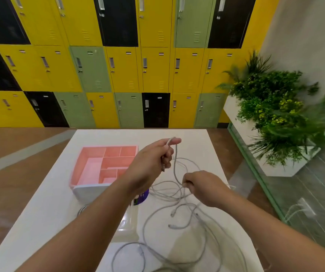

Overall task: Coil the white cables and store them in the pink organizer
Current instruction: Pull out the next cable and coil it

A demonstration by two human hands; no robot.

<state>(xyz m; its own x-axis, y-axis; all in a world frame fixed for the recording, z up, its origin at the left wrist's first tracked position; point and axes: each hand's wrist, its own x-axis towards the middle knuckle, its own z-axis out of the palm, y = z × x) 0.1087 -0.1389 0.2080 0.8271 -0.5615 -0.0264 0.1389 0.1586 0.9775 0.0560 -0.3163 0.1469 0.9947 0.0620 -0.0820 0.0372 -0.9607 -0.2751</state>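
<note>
Loose white cables [177,214] lie tangled across the right half of a white table [45,218]. My left hand [151,163] is raised above the table and grips one cable near its end, thumb pressed on top. From there the cable drops down to my right hand [203,188], which pinches it lower down over the tangle. The pink organizer [91,163], with several open compartments, stands on the table to the left of both hands; my left forearm hides its near right corner.
A white box [87,191] sits against the organizer's near side. A purple object [143,197] peeks out under my left forearm. Yellow, green and black lockers [122,75] line the far wall. A planter with greenery [275,114] stands to the right.
</note>
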